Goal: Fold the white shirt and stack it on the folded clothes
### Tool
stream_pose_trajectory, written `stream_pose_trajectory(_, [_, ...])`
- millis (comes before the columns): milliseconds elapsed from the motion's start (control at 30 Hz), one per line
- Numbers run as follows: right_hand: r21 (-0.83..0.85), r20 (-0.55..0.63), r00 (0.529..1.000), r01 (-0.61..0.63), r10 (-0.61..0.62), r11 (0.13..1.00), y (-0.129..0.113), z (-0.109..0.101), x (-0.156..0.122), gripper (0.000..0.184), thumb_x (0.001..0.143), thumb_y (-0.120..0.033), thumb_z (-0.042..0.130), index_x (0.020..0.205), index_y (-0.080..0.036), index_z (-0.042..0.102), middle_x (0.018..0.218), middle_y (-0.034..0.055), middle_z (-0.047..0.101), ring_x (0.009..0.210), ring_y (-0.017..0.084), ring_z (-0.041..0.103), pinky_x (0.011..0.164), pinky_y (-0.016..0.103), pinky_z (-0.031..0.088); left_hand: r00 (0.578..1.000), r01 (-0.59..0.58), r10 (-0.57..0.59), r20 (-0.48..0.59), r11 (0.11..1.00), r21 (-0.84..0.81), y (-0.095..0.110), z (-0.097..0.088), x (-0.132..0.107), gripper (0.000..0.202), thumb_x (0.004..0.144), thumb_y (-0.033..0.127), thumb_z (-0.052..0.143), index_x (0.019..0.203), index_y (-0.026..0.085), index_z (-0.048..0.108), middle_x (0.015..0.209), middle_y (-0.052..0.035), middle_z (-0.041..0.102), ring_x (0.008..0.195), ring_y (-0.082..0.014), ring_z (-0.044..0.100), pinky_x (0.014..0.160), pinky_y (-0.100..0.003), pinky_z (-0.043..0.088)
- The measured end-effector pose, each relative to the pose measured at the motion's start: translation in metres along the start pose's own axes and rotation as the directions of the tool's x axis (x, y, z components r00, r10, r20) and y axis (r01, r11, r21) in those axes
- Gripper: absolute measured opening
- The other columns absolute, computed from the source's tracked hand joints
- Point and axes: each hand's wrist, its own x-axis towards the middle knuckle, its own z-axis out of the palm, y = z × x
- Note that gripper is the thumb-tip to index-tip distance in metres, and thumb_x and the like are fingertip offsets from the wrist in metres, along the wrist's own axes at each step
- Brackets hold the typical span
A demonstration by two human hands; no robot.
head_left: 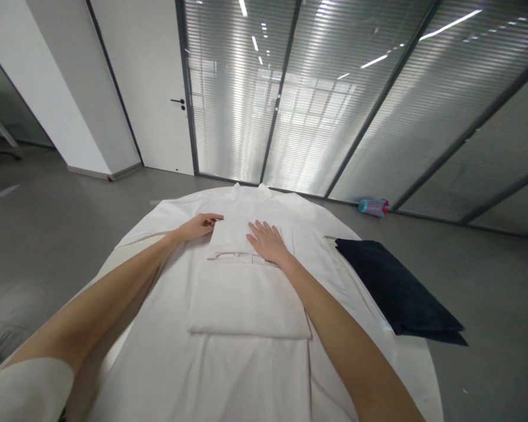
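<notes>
A white garment (pixel 167 328), with what looks like a collar at the far end, is spread over a round table. On its middle lies a folded white cloth (pixel 250 299), whose upper part narrows into a smaller folded section. My right hand (pixel 267 240) rests flat on that upper section, fingers spread and holding nothing. At the section's left edge, my left hand (pixel 201 226) has its fingers curled, with the fingertips at the far left corner of the cloth. What lies under the folds is hidden.
A folded dark navy cloth (pixel 396 287) lies at the table's right, overhanging the edge. On the floor beyond is a blue and red striped object (pixel 373 207). Glass partitions with blinds (pixel 312 117) and a white door (pixel 149 88) stand behind the table.
</notes>
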Motion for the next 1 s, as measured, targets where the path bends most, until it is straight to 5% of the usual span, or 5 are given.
stream_pose_trajectory(200, [0.015,-0.025,0.999,0.023,-0.022,1.0,-0.001,0.0,-0.001,0.066,0.104,-0.057,0.017,0.16,-0.023,0.025,0.166,0.0076,0.022,0.152,0.032,0.018,0.121,0.053,0.013,0.998,0.039,-0.04,-0.049,0.999,-0.026,-0.002,-0.001,0.009,0.056,0.069,0.041,0.071,0.116,0.01,0.073,0.085,-0.0067,0.073,0.067,-0.0152,0.061,0.069,-0.027,0.051])
stream_pose_trajectory(433, [0.032,-0.033,0.999,0.028,-0.027,0.999,0.001,0.001,-0.002,0.067,0.104,-0.058,0.017,0.16,-0.024,0.025,0.166,0.007,0.022,0.152,0.031,0.017,0.122,0.051,0.012,0.982,-0.142,0.152,-0.115,0.986,0.087,0.004,0.001,0.022,0.032,0.074,0.036,0.063,0.094,0.016,0.08,0.091,-0.0092,0.075,0.082,-0.0194,0.067,0.076,-0.027,0.051])
stream_pose_trajectory(600, [0.046,-0.034,0.999,0.04,-0.039,0.998,0.002,0.001,-0.003,0.066,0.104,-0.058,0.018,0.16,-0.023,0.025,0.165,0.0079,0.023,0.152,0.032,0.018,0.121,0.053,0.012,0.993,-0.073,0.061,-0.105,0.991,-0.111,0.007,0.004,0.022,0.046,0.074,0.043,0.069,0.108,0.012,0.076,0.104,-0.0125,0.076,0.092,-0.0254,0.071,0.084,-0.035,0.055])
stream_pose_trajectory(733, [0.048,-0.028,0.999,0.037,-0.036,0.998,0.002,0.0,-0.003,0.066,0.104,-0.058,0.018,0.16,-0.023,0.025,0.165,0.0077,0.022,0.152,0.032,0.017,0.121,0.053,0.012,0.998,-0.056,0.052,-0.026,0.984,-0.169,0.006,0.007,0.026,0.043,0.066,0.04,0.078,0.099,0.012,0.079,0.102,-0.0126,0.077,0.098,-0.0307,0.071,0.089,-0.04,0.056])
stream_pose_trajectory(1000, [0.059,-0.028,0.999,0.043,-0.041,0.997,0.004,0.004,-0.001,0.067,0.104,-0.058,0.019,0.16,-0.024,0.025,0.166,0.0074,0.021,0.152,0.032,0.017,0.121,0.053,0.012,0.997,-0.039,0.019,-0.068,0.954,-0.298,-0.005,0.008,0.026,0.048,0.065,0.051,0.081,0.094,0.013,0.08,0.092,-0.0121,0.078,0.096,-0.0311,0.072,0.091,-0.043,0.056])
